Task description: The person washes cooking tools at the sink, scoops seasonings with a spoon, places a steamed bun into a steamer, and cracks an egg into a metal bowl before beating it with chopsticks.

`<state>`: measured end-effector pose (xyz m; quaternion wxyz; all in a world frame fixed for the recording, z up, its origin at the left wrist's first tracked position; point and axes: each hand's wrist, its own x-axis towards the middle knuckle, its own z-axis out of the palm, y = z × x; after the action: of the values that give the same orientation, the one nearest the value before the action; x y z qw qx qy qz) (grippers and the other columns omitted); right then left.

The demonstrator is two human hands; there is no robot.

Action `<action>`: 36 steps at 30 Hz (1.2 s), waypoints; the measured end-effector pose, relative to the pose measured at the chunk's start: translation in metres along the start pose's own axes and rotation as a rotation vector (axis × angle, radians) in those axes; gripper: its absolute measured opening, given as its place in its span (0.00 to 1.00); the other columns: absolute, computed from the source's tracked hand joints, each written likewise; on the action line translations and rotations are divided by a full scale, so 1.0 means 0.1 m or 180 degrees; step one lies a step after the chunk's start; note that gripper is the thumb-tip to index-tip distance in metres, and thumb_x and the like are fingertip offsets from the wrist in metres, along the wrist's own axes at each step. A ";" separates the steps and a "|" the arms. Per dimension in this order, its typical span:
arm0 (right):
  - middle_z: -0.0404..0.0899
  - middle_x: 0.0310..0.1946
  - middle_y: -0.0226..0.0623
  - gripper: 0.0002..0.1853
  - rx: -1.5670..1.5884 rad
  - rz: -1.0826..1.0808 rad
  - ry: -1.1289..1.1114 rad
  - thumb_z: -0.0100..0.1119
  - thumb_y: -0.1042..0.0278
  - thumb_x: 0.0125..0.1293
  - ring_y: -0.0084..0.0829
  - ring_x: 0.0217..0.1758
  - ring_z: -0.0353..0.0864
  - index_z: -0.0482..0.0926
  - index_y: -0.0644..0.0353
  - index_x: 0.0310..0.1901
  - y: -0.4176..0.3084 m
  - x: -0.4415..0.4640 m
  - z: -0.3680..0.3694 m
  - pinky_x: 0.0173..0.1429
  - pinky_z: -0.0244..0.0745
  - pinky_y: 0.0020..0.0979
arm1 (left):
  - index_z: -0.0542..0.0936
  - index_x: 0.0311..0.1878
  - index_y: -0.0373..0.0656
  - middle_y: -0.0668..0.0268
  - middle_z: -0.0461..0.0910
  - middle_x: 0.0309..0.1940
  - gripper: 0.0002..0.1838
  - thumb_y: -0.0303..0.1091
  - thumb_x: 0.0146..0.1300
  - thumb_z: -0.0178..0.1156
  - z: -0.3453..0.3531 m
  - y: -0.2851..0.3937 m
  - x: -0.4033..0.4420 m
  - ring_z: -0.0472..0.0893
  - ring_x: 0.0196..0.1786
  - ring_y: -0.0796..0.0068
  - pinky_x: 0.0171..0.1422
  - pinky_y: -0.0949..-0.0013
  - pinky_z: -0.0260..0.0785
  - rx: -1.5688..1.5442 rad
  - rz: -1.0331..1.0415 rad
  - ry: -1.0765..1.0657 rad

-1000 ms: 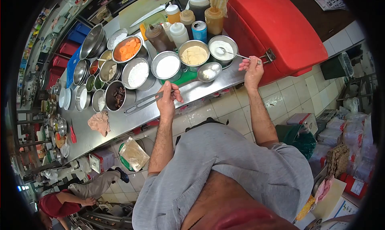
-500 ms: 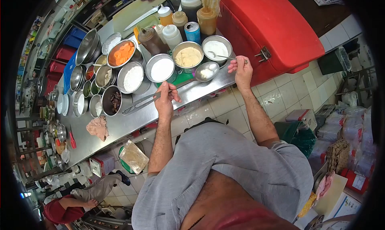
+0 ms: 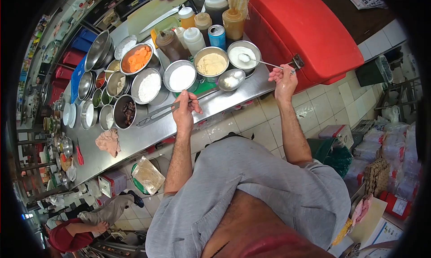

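My left hand (image 3: 185, 108) is closed round the long handle of a metal ladle (image 3: 230, 80). The ladle's bowl, with some pale contents in it, hangs by the table edge in front of the metal bowls. A small spoon (image 3: 260, 61) is pinched in my right hand (image 3: 284, 80). Its tip carries white powder over a bowl of white powder (image 3: 240, 64). Left of that bowl stand a bowl of tan powder or paste (image 3: 211, 64) and another bowl of white powder (image 3: 182, 77).
Squeeze bottles (image 3: 194, 41) and a blue can (image 3: 217, 37) stand behind the bowls. Sliced carrots (image 3: 137, 59) and other ingredients fill bowls at left. A cloth (image 3: 108, 143) lies near the front edge. A red cooler (image 3: 305, 28) is at right. Another person (image 3: 74, 234) is at lower left.
My right hand has moved a little to the right with the spoon, whose tip now shows a heap of white powder. My left hand and the ladle stay nearly still.
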<state>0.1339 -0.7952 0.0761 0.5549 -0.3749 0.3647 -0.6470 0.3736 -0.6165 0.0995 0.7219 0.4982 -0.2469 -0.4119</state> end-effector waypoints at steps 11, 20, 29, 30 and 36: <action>0.76 0.27 0.37 0.10 -0.1566 -0.1427 -0.1279 0.46 0.70 0.67 0.22 0.24 0.75 0.74 0.69 0.35 -0.23 -0.04 0.16 0.27 0.71 0.23 | 0.72 0.29 0.36 0.63 0.71 0.18 0.19 0.44 0.67 0.47 0.01 -0.02 -0.07 0.69 0.16 0.77 0.19 0.70 0.67 0.0037 0.0095 0.0011; 0.67 0.26 0.30 0.30 -0.1160 0.0853 -0.0591 0.66 0.67 0.52 0.19 0.22 0.66 0.58 0.52 0.53 0.51 0.41 0.08 0.18 0.61 0.22 | 0.72 0.29 0.34 0.63 0.69 0.18 0.21 0.45 0.67 0.46 -0.16 0.03 -0.47 0.69 0.16 0.77 0.20 0.72 0.67 -0.0060 0.0171 0.0487; 0.67 0.22 0.34 0.20 -0.1040 0.0767 -0.0450 0.51 0.84 0.51 0.21 0.15 0.63 0.63 0.59 0.46 0.58 0.35 0.40 0.15 0.60 0.23 | 0.72 0.29 0.36 0.65 0.69 0.17 0.20 0.44 0.68 0.45 -0.62 0.08 -1.24 0.68 0.16 0.77 0.21 0.71 0.68 -0.0232 0.0200 0.1253; 0.67 0.23 0.35 0.19 -0.1089 0.0708 -0.0491 0.50 0.84 0.52 0.21 0.16 0.63 0.63 0.60 0.47 0.65 0.38 0.36 0.15 0.60 0.23 | 0.72 0.29 0.36 0.66 0.68 0.16 0.21 0.45 0.68 0.45 -0.67 0.07 -1.34 0.69 0.17 0.78 0.21 0.72 0.68 -0.0223 0.0172 0.1371; 0.66 0.20 0.33 0.10 -0.0365 0.0778 -0.0856 0.53 0.78 0.58 0.22 0.18 0.63 0.65 0.62 0.41 0.60 0.17 0.33 0.21 0.60 0.25 | 0.71 0.29 0.37 0.65 0.68 0.17 0.20 0.44 0.68 0.43 -1.06 0.07 -1.98 0.69 0.16 0.78 0.21 0.72 0.69 -0.0512 0.0551 0.1958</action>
<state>0.1888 -0.8209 0.0389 0.6508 -0.4420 0.3663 -0.4970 0.3507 -0.3946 0.0764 0.8320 0.5178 -0.0254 -0.1974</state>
